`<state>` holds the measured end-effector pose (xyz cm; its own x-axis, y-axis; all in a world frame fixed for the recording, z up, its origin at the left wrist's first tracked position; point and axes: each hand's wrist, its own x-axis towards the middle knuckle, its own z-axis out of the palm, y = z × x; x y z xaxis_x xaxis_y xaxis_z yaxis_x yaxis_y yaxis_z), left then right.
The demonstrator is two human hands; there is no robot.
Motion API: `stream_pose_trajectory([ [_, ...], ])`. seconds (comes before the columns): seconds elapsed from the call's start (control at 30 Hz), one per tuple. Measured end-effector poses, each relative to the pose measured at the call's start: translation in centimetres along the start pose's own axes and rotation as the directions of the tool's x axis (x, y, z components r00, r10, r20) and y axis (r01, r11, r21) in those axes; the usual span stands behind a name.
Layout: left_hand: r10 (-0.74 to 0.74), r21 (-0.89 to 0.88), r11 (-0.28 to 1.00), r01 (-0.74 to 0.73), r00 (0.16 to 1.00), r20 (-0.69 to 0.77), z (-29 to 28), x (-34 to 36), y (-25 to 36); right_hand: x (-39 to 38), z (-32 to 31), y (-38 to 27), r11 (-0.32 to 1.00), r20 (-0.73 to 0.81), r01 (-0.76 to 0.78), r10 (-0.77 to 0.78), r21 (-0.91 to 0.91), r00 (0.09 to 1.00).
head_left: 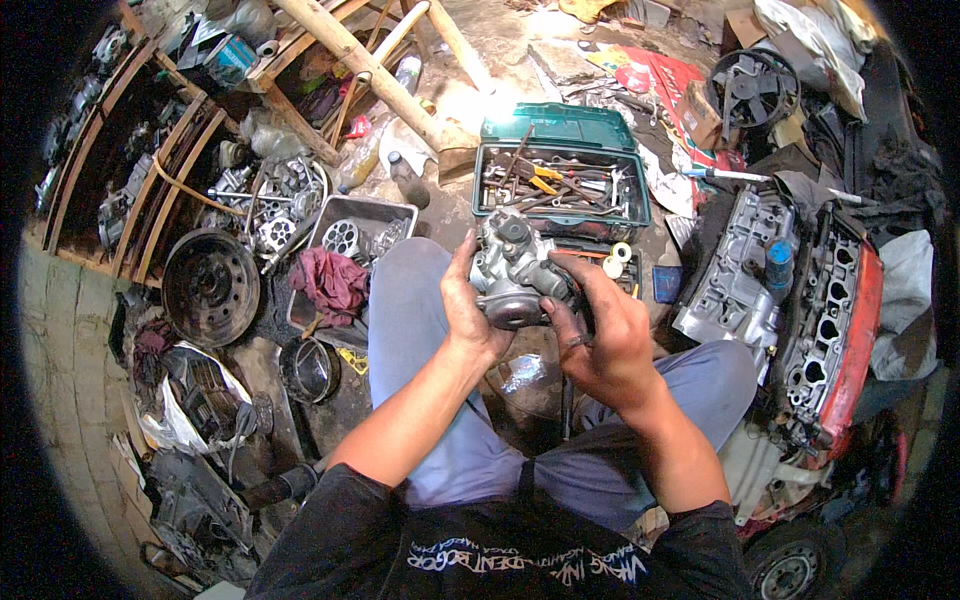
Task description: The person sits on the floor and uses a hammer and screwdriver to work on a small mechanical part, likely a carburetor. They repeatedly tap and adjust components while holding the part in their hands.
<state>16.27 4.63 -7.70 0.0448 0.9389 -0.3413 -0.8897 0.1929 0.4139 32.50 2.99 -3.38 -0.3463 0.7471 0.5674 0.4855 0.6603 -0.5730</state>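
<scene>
A grey metal carburetor (512,262) is held up in front of me, above the gap between my knees. My left hand (468,308) is closed round its left side, with the thumb along the edge. From the right, my right hand (612,335) grips it, the thumb near the round cap on its lower part and the fingers behind. Just beyond it, a green toolbox (562,228) lies with its lid up, full of wrenches, pliers and other hand tools. Some of my fingertips are hidden behind the carburetor.
On the left are a grey tray (400,212) of metal parts, a maroon rag (330,282), a steel wheel rim (212,287) and a black bowl (309,370). To the right stand a cylinder head (735,275) and a red-edged engine part (848,350). Wooden poles (385,90) cross the far side.
</scene>
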Motion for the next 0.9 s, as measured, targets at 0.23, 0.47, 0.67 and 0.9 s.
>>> stream_pose_trajectory([
  [0.23,0.056,0.098,0.994,-0.053,0.998,-0.029,0.0,-0.3,0.0,-0.1,0.4,0.3,1.000,-0.011,0.013,-0.013,0.019,1.000],
  [0.47,0.137,0.119,0.983,-0.138,0.990,0.010,-0.7,0.3,0.2,-0.5,0.2,-0.1,0.995,0.077,-0.063,0.069,-0.079,0.995],
  [0.67,0.154,0.124,0.980,-0.157,0.988,0.032,-0.2,-0.1,0.1,0.1,0.4,0.1,0.999,-0.038,0.013,-0.011,0.038,0.999],
  [0.9,0.336,0.172,0.924,-0.342,0.940,0.062,-0.5,0.4,-0.4,-0.4,1.7,0.2,0.955,-0.135,-0.198,0.231,0.220,0.963],
])
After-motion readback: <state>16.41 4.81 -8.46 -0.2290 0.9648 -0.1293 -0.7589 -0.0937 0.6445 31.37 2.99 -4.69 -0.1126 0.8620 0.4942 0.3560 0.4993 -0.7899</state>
